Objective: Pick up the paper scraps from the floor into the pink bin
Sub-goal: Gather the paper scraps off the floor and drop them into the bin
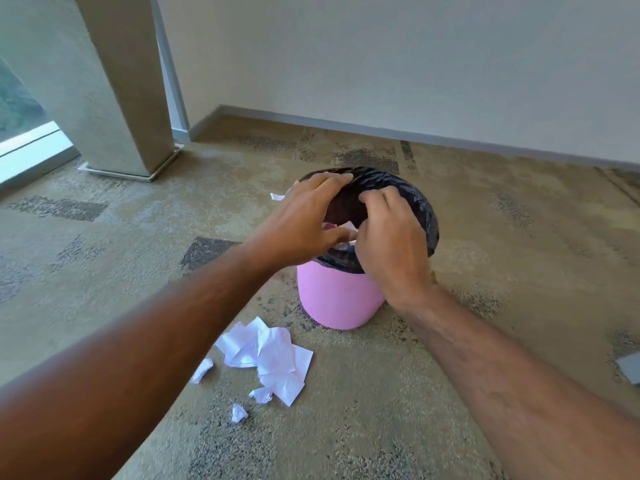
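White paper scraps (273,358) lie below both hands — left hand (304,220) spread empty, right hand (391,237) curled, grip unclear — over pink bin (336,299).

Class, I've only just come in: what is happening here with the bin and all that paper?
A person is clearing torn paper off the carpet. Both hands, left and right, are over the mouth of the pink bin, which has a black liner; some paper lies inside. A pile of scraps is on the floor before the bin.
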The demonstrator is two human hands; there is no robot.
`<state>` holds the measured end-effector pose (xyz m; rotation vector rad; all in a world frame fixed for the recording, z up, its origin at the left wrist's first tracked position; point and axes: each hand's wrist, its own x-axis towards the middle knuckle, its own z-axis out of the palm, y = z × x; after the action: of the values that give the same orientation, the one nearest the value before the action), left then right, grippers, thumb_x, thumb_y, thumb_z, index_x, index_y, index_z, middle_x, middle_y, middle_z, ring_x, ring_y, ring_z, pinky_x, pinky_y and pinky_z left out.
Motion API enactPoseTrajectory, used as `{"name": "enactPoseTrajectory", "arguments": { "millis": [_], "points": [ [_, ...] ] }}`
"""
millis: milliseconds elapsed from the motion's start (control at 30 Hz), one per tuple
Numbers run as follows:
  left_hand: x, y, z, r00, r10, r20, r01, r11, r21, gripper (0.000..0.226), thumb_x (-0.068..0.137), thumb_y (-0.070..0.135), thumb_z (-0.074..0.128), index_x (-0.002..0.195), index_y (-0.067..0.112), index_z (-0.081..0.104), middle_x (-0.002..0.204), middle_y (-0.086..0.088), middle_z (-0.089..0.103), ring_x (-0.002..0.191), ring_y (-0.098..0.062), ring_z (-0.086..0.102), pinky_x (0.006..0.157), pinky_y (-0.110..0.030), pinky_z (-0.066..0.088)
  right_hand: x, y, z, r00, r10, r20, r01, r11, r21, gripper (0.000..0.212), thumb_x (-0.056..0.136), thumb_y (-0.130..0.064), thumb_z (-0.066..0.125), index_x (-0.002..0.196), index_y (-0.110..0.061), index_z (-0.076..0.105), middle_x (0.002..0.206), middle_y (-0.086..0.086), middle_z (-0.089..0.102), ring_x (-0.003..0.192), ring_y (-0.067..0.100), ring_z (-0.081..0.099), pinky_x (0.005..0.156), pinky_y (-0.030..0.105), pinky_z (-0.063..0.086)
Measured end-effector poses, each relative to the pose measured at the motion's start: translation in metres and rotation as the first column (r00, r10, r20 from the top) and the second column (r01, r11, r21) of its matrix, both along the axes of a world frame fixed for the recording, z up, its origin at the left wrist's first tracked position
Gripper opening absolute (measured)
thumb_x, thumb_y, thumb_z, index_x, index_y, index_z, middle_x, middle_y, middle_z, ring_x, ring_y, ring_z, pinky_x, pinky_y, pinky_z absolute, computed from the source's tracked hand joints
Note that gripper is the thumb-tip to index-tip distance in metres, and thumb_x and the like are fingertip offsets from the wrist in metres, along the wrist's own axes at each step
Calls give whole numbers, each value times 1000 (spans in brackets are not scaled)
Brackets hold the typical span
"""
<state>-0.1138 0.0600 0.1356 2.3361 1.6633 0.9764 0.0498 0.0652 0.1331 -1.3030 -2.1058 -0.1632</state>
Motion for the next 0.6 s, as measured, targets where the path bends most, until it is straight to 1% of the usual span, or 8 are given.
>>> {"name": "enactPoseTrajectory", "arguments": {
  "millis": [33,100,200,300,367,467,533,600],
  "points": [
    [-8,-9,-8,1000,14,24,-14,1000,6,84,81,41,78,150,21,36,147,2,45,128,-17,48,109,-38,41,-6,-5,-7,999,45,8,-45,999,14,37,84,-12,42,115,-4,61,110,10,58,98,29,58,72,41,54],
    [-23,-27,-26,999,33,33,-33,999,8,86,80,41,79,151,19,35,149,1,43,133,-16,45,111,-36,39,-19,-16,-25,991,130,41,-132,990,45,30,84,-6,44,108,-4,62,103,10,57,91,28,56,67,41,52],
    [-43,-53,-51,999,36,37,-36,999,10,82,81,33,77,151,16,36,149,-1,41,136,-18,43,112,-38,38,-43,-32,-48,968,244,61,-249,963,100,22,81,4,44,94,-2,61,92,12,55,83,30,52,68,42,47],
    [-60,-75,-73,996,88,26,-87,996,-28,80,83,28,75,151,15,36,151,-1,40,137,-17,41,112,-28,35,-66,-48,-69,941,316,119,-326,942,77,20,82,8,51,94,-4,62,91,11,55,85,27,51,71,36,46],
    [-72,-87,-89,992,124,3,-123,989,-84,84,82,29,78,152,16,35,153,-2,39,139,-18,40,113,-31,36,-77,-56,-84,922,342,180,-346,938,-12,27,79,8,54,101,-5,63,98,10,56,90,26,52,73,33,47],
    [-94,-100,-120,987,148,-56,-157,948,-276,92,80,39,80,155,20,30,157,-4,33,142,-23,37,113,-37,36,-85,-61,-112,881,364,302,-309,926,-216,42,77,5,56,116,-10,57,113,12,55,100,29,52,70,36,50],
    [-107,-108,-145,980,150,-130,-191,887,-421,96,79,39,81,156,24,25,162,-6,25,145,-26,31,116,-39,33,-84,-64,-133,858,366,360,-243,907,-343,57,75,3,63,126,-17,47,122,12,50,105,32,52,65,37,48],
    [-114,-116,-170,960,186,-211,-272,800,-534,98,82,36,79,158,25,18,164,-9,16,148,-30,24,118,-43,30,-82,-68,-153,848,357,393,-141,865,-481,70,80,-9,73,138,-23,36,131,11,42,114,33,49,70,39,51]
  ]
}}
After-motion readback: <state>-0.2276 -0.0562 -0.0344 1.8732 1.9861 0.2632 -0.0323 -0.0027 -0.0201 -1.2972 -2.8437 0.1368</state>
